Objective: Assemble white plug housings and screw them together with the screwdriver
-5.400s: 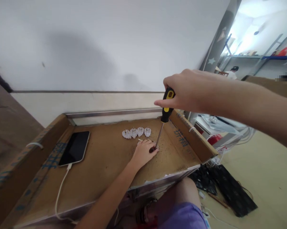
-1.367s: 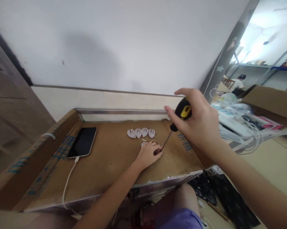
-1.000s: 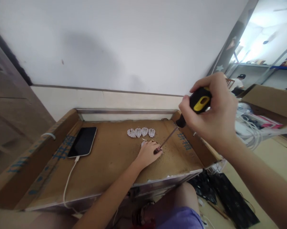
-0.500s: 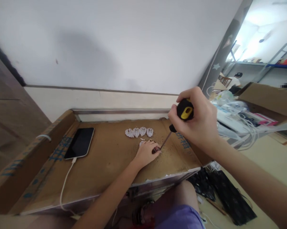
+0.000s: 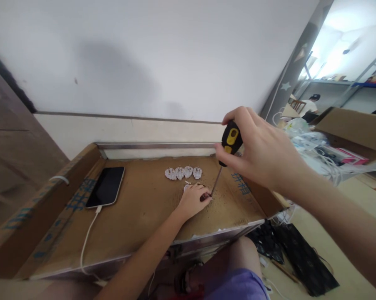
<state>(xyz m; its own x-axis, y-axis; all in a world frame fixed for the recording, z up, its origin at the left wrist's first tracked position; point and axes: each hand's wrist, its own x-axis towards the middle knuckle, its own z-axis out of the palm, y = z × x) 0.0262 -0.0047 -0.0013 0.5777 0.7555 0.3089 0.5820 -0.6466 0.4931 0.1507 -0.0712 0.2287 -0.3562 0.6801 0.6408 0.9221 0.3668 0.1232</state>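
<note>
My right hand (image 5: pixel 253 146) grips the black and yellow handle of a screwdriver (image 5: pixel 231 139). Its thin metal shaft slants down to the fingertips of my left hand (image 5: pixel 195 200). Those fingers are closed near the cardboard surface, around a small piece mostly hidden beneath them; a dark bit shows by the thumb. Just beyond my left hand, several white plug-like pieces with metal prongs (image 5: pixel 183 172) stand in a row. A small pale bit (image 5: pixel 188 182) lies between the row and my fingers.
A phone (image 5: pixel 105 187) with a white cable (image 5: pixel 87 241) lies on the left of the cardboard-lined tabletop (image 5: pixel 138 225). Cardboard walls edge both sides. To the right are a cluttered table with a cardboard box (image 5: pixel 353 129), black items (image 5: pixel 306 254) on the floor, and a person (image 5: pixel 309 106) farther back.
My right hand has shifted slightly left and turned the screwdriver handle, bringing the shaft more upright. My left hand stays at the same spot on the cardboard.
</note>
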